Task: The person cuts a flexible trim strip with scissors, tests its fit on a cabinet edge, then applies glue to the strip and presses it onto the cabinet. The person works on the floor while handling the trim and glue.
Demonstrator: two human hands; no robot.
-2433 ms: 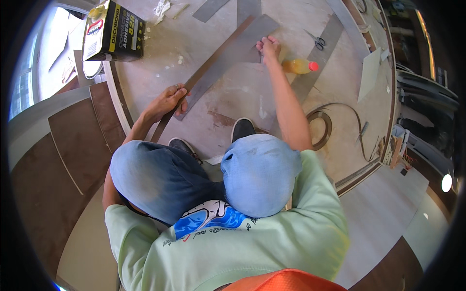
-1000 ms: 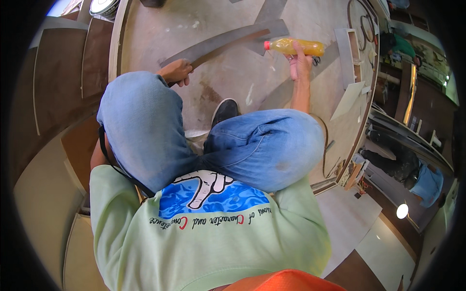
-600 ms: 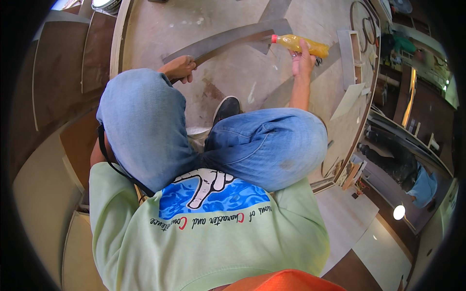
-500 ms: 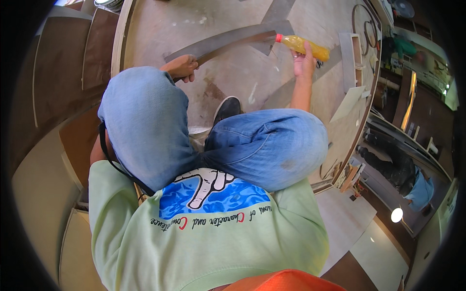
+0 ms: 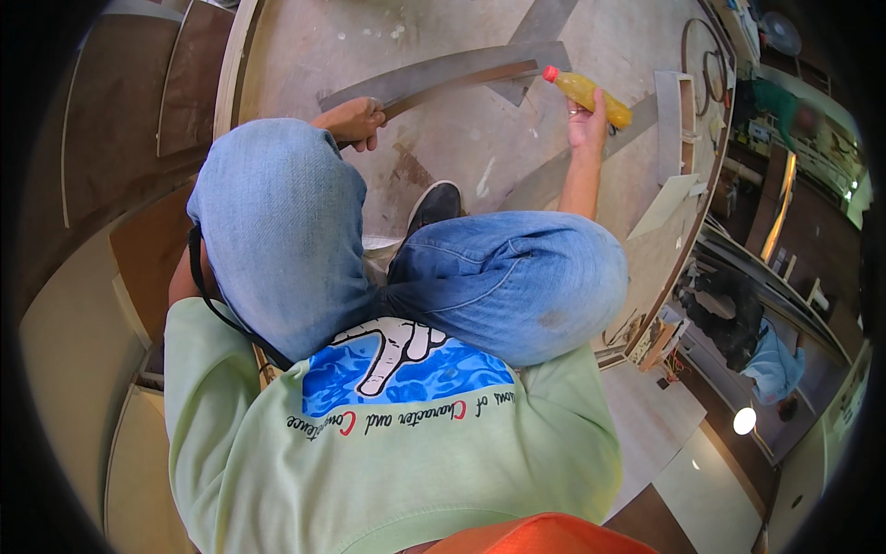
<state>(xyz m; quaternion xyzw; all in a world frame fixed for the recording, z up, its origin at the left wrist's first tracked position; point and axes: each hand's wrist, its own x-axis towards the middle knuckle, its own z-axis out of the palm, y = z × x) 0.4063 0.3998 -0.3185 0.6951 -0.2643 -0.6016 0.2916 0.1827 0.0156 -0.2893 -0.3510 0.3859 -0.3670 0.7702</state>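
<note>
My left hand (image 5: 358, 122) is closed round the near end of a thin, dark brown strip (image 5: 461, 85). The strip slants away to the right, over a grey curved band (image 5: 406, 78) on the worktop. In my right hand (image 5: 587, 126) is a clear plastic squeeze bottle (image 5: 593, 96) of yellow liquid, probably glue, with a red cap. Fingers and thumb wrap its lower half, and it lies tilted, cap toward the upper left. A small gap separates the cap from the strip's far end.
The scuffed worktop (image 5: 480, 138) has a raised wooden edge (image 5: 231, 74) at left. Right of the bottle stand a grey open-sided box (image 5: 672, 125) and a pale flat panel (image 5: 663, 205). Dark boards (image 5: 111, 120) lean at left. Two other people (image 5: 773, 362) are farther right.
The bottle has moved a little right, and its cap has drawn away from the strip's far end. My left hand still grips the strip. The person in blue at right has shifted slightly.
</note>
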